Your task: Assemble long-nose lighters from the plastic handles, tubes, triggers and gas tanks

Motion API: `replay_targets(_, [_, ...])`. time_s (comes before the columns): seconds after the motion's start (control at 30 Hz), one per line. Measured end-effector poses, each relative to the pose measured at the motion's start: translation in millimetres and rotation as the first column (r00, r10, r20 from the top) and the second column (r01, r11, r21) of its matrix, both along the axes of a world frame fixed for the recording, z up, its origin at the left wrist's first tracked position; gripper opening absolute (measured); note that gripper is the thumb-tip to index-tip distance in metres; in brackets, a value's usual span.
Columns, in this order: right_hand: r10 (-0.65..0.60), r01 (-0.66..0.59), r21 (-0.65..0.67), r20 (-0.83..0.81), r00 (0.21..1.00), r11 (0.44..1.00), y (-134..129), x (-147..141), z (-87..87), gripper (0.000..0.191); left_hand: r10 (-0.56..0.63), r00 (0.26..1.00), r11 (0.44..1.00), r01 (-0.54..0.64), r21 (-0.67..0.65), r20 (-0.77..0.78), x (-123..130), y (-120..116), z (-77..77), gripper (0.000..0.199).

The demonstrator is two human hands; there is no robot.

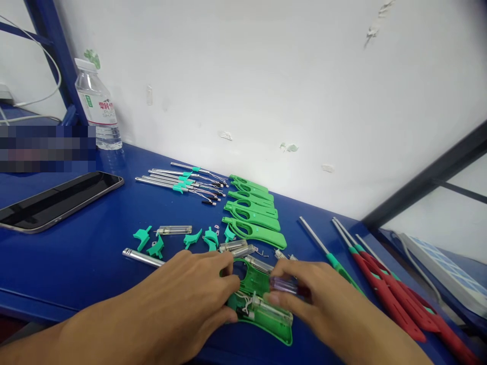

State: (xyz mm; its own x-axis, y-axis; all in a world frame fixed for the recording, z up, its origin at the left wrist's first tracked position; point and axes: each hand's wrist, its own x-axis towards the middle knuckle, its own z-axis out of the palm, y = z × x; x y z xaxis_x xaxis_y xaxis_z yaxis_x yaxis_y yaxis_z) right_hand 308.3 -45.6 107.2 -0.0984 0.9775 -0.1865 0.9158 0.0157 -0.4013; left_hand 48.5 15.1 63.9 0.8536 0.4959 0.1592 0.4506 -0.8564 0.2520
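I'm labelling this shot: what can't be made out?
Head view:
Metal tube: one end hidden behind the left hand.
Green casing: tip covered by the left hand.
Purple piece: partly covered by the right hand.
Phone: cut off by the left edge.

One plastic bottle (98, 105) carries a label (99, 110) printed "PU" above "SHA". Red Chinese characters (106, 105) top these, unclear from here.

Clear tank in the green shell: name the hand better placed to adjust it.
Right hand, probably: it is nearer the clear tank but holds a purple object; the left hand grips the green shell by its other end.
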Motion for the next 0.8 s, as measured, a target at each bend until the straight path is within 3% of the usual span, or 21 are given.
replay_targets(0.07, [-0.02,0.022,0.092,-0.027,0.999,0.995,-4,10,-3.6,0.02,-0.01,1.0,1.0,0.01,0.001,0.021,2,0,3.6,0.009])
replay_targets(0.17, [-0.137,0.128,0.139,0.057,0.989,0.982,-4,29,-8.6,0.036,-0.007,1.0,1.0,0.007,0.003,0.028,3,-1,6.3,0.004])
replay_targets(0.33, [-0.345,0.298,0.21,0.245,0.906,0.931,5,62,-21.4,0.039,0.016,1.0,1.0,-0.016,-0.023,-0.014,0,-2,4.4,0.01])
replay_targets(0.43, [-0.365,0.32,0.208,0.241,0.899,0.924,8,73,-30.2,0.035,0.016,0.999,0.999,-0.018,-0.034,-0.038,1,-2,7.0,0.012])
replay_targets(0.6, [-0.348,0.306,0.217,0.192,0.918,0.927,9,76,-38.0,0.044,0.022,0.999,0.998,-0.024,-0.055,-0.038,2,-3,8.2,0.008])
replay_targets(0.8, [-0.302,0.257,0.298,0.117,0.946,0.919,8,63,-28.4,0.042,0.006,1.0,0.998,-0.006,-0.061,-0.007,-1,-2,-0.7,0.008])
